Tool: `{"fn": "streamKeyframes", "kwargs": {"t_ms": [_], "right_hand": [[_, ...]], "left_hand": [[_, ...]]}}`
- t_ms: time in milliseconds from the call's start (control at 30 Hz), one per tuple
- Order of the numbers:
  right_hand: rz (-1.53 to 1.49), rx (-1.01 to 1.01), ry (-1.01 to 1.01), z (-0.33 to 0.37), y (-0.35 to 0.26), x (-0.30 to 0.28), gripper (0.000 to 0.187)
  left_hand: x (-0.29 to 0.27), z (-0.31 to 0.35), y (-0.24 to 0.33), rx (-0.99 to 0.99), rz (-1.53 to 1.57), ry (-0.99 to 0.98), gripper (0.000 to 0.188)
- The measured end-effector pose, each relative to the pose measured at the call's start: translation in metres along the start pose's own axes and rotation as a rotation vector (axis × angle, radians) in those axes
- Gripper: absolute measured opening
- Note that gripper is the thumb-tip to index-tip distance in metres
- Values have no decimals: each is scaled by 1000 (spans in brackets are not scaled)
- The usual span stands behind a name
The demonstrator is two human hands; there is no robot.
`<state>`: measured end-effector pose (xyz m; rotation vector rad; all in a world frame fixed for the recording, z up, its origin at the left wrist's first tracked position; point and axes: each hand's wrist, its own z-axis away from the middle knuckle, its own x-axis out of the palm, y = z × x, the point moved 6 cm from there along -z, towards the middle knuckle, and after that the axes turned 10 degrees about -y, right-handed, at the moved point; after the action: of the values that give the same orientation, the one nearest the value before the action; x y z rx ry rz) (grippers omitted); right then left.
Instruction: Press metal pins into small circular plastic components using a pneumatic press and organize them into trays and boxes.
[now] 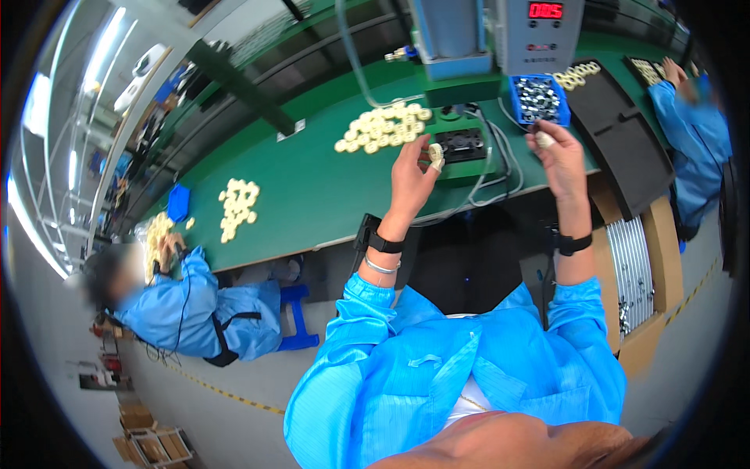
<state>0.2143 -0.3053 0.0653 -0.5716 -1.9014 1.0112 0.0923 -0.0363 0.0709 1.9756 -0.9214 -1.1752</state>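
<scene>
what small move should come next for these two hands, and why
Probably bring the right hand across to the cream ring in the left hand: the right fingertips are pinched close to the blue tray of metal parts, while the left holds the ring up beside the black fixture. Whether the pinch holds a part is too small to tell.
</scene>
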Motion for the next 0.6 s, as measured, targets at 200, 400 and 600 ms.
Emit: {"fn": "streamKeyframes", "kwargs": {"t_ms": [200, 400, 600], "right_hand": [[-157, 50, -11, 18, 18, 25, 24], [-199, 62, -22, 21, 19, 28, 26], [-310, 78, -101, 11, 31, 49, 27]], "left_hand": [[41, -48, 18, 146, -300, -139, 35], [46, -58, 18, 102, -366, -237, 31], [39, -58, 14, 38, -315, -324, 32]]}}
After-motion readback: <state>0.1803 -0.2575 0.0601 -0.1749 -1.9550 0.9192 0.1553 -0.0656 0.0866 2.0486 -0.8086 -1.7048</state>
